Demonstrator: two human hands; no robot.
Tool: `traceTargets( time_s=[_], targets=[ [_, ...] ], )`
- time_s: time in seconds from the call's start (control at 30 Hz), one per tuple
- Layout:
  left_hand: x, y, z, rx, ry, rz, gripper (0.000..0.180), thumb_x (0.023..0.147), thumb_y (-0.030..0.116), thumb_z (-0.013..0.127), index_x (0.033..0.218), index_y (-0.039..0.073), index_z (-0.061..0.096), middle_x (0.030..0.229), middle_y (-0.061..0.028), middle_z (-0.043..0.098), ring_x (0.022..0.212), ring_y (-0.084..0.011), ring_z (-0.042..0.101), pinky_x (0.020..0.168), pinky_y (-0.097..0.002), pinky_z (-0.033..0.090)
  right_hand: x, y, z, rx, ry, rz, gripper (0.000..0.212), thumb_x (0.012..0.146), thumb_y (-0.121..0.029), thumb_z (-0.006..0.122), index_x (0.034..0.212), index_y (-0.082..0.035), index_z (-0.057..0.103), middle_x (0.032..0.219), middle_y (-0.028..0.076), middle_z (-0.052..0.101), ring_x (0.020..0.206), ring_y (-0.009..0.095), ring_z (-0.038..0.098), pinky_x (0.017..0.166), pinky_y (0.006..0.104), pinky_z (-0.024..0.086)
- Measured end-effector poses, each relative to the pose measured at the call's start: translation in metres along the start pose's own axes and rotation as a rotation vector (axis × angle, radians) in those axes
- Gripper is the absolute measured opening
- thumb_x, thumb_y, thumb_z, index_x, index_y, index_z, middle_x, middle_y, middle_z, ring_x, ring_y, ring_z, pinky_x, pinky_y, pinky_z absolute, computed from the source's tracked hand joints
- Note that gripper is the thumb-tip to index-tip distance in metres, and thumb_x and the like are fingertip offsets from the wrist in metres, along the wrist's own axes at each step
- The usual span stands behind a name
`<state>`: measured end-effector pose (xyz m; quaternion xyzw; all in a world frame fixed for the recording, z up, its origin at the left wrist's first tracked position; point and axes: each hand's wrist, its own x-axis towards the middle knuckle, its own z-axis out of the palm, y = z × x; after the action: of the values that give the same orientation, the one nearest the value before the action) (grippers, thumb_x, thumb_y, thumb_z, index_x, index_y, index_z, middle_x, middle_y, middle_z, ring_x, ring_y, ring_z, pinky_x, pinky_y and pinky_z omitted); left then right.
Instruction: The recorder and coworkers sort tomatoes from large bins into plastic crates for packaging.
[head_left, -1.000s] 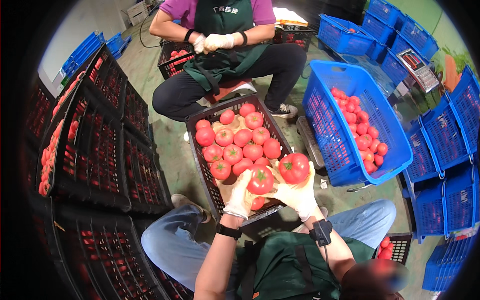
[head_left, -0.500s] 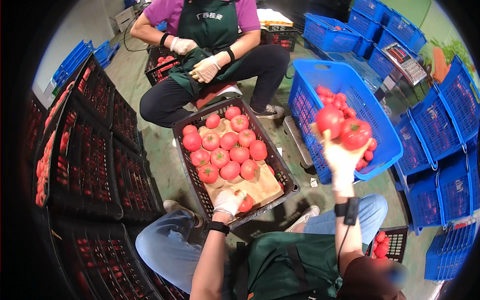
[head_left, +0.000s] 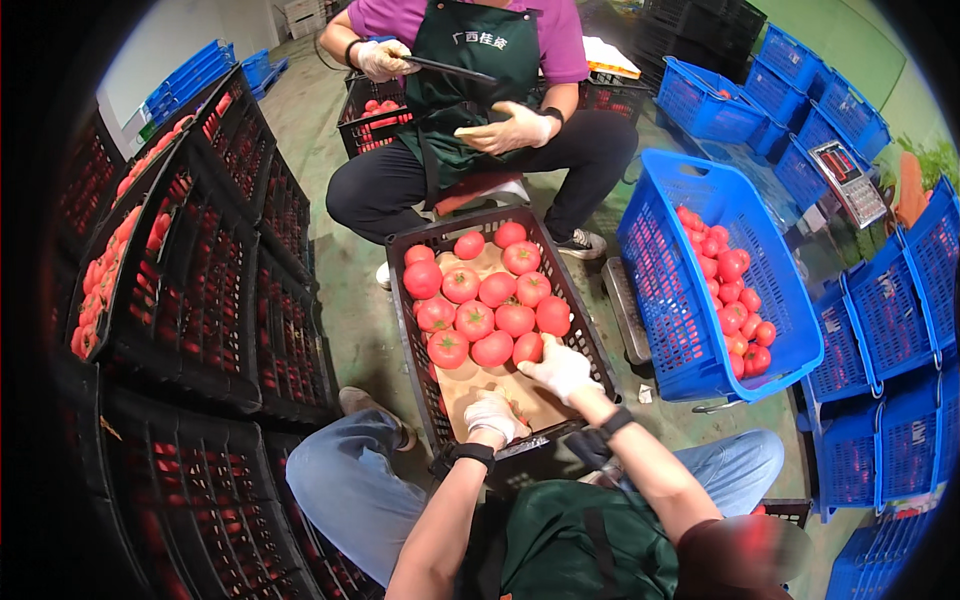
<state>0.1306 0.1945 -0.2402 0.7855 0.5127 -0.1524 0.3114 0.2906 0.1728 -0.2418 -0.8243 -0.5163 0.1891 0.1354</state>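
Beside the right edge of the black perforated plastic crate [head_left: 583, 345], the white-gloved right hand [head_left: 562, 370] touches a round red tomato [head_left: 527, 347], its fingers curved; whether they grip, I cannot tell. Near the crate's front edge, the white-gloved left hand's [head_left: 492, 416] hold is hidden.

Stained greenish floor [head_left: 358, 310], pale wall [head_left: 195, 35] at upper left, light green wall [head_left: 850, 42] upper right

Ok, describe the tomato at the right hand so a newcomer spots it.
Find the black crate at the picture's centre. Inside, go to the right end of the lowest row. Unlike the others in that row, this tomato has the gloved right hand against it.
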Motion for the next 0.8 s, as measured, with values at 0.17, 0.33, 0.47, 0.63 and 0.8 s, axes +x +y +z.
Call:
traceTargets(
  time_s=[0.17,0.33,0.47,0.63,0.8],
  targets=[
    [-0.006,-0.022,-0.033,-0.213,0.045,0.021,0.091,0.052,0.049,0.086,0.121,0.001,0.054,0.114,-0.0197,0.064,0.104,-0.0282,0.066,0.087,-0.0357,0.053,0.024,-0.02,0.038,-0.059,0.069,0.032,0.075,0.069,-0.042,0.08,0.119,0.002,0.046,0.093,0.021,0.068,0.089,0.039,0.067,0.079,0.0439,0.054],
    [-0.004,-0.034,-0.071,-1.301,-0.071,0.19,0.056,0.086,0.051,0.068,0.123,0.011,0.053,0.109,-0.0067,0.064,0.088,-0.0165,0.065,0.058,-0.0309,0.052,0.024,-0.001,0.018,0.163,-0.049,0.182,0.066,0.067,-0.032,0.079,0.117,-0.004,0.048,0.096,0.02,0.068,0.095,0.035,0.067,0.079,0.0422,0.054],
    [-0.008,-0.033,-0.075,-1.958,-0.395,0.285,0.068,0.091,0.07,0.044,0.127,0.013,0.052,0.102,-0.0153,0.068,0.07,-0.0246,0.065,0.046,-0.0315,0.048,-0.018,0.018,0.006,1.622,-0.397,0.248,0.061,0.08,-0.026,0.072,0.135,-0.012,0.048,0.124,0.009,0.062,0.108,0.021,0.064,0.083,0.039,0.056],
    [-0.012,-0.026,-0.074,-1.886,-0.42,0.422,0.078,0.092,0.075,0.033,0.127,0.009,0.054,0.102,-0.0131,0.07,0.069,-0.0211,0.064,0.046,-0.0305,0.044,-0.056,0.009,-0.023,2.32,-0.474,0.089,0.061,0.085,-0.032,0.068,0.135,-0.003,0.048,0.128,0.019,0.059,0.119,0.038,0.058,0.104,0.0548,0.045],
    [-0.016,-0.008,-0.05,-1.298,0.305,0.396,0.052,0.1,0.05,0.042,0.126,0.008,0.06,0.113,-0.0137,0.069,0.091,-0.0243,0.063,0.077,-0.0355,0.049,-0.08,-0.037,-0.06,2.653,-0.611,0.013,0.076,0.082,-0.063,0.058,0.131,-0.005,0.051,0.138,0.021,0.049,0.132,0.043,0.042,0.112,0.063,0.03]
  ],
)
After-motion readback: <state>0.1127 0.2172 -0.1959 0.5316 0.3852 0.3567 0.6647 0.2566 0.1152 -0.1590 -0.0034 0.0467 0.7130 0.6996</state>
